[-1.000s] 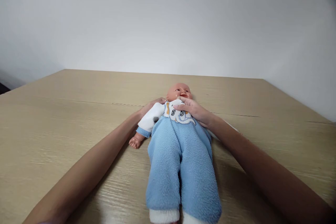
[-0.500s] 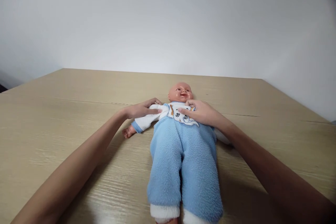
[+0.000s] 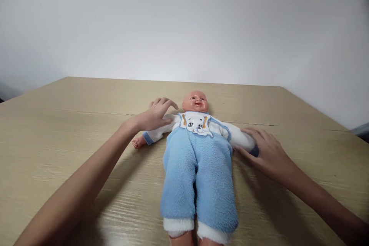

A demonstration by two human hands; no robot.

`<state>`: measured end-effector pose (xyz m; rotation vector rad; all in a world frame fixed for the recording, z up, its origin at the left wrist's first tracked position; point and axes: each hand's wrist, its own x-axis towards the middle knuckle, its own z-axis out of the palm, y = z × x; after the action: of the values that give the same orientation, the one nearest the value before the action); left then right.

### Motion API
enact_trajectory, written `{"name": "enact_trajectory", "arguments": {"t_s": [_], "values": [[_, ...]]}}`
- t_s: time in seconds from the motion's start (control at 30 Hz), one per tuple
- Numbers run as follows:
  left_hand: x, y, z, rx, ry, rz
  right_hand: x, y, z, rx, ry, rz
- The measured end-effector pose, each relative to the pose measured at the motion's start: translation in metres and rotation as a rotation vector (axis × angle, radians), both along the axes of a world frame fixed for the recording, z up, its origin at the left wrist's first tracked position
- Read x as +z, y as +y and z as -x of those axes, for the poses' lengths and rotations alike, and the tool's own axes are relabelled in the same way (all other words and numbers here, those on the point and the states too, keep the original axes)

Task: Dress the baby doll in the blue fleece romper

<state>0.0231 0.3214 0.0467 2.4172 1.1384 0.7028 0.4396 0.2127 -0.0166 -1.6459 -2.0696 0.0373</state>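
One white partition (image 3: 184, 30) spans twelve o'clock, behind one wooden bench (image 3: 72, 130). On it, one baby doll (image 3: 198, 161) lies face-up, head at twelve, legs toward six. Two hands flank it: the left hand (image 3: 155, 115) at ten, fingers parted and bent over one sleeve (image 3: 157, 134); the right hand (image 3: 268, 153) at three, fingers straddling the other, grip impossible to tell. One elephant patch (image 3: 196, 123) marks the chest.
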Motion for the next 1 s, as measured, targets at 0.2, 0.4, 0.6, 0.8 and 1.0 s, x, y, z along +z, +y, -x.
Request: {"name": "enact_trajectory", "arguments": {"t_s": [0.2, 0.4, 0.6, 0.8, 1.0], "values": [[0.017, -0.031, -0.094, -0.251, -0.154, -0.111, -0.011, -0.022, -0.032, -0.009, 0.112, 0.111], [-0.016, -0.011, -0.156, -0.193, -0.105, -0.017, 0.011, -0.014, -0.021, -0.189, 0.455, 0.191], [-0.016, -0.019, -0.152, -0.327, -0.204, -0.144, 0.022, 0.025, 0.004, -0.003, 0.978, 0.105], [-0.011, -0.034, -0.148, -0.177, -0.438, -0.333, 0.025, 0.056, 0.056, 0.284, 0.586, -0.183], [-0.013, -0.030, -0.146, -0.140, -0.628, -0.254, 0.030, 0.043, 0.065, 0.487, 0.438, -0.179]]}}
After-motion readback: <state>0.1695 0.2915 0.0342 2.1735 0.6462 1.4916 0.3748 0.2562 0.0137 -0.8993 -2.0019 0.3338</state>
